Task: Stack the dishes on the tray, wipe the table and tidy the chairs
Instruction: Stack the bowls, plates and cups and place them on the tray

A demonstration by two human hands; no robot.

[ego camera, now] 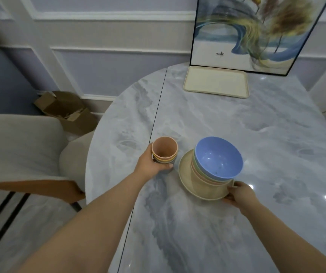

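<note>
A nested stack of cups (165, 149), pink one on top, stands on the grey marble table (237, 123) with my left hand (151, 164) wrapped around it. Right of it sits a stack of bowls (218, 157), blue on top, on beige plates (189, 184). My right hand (238, 194) grips the near right rim of the plates. A beige tray (216, 81) lies bare at the table's far side, well beyond both stacks.
A framed painting (256, 32) leans against the wall just behind the tray. A beige upholstered chair (20, 148) stands at the table's left edge. An open cardboard box (65, 111) lies on the floor by the wall.
</note>
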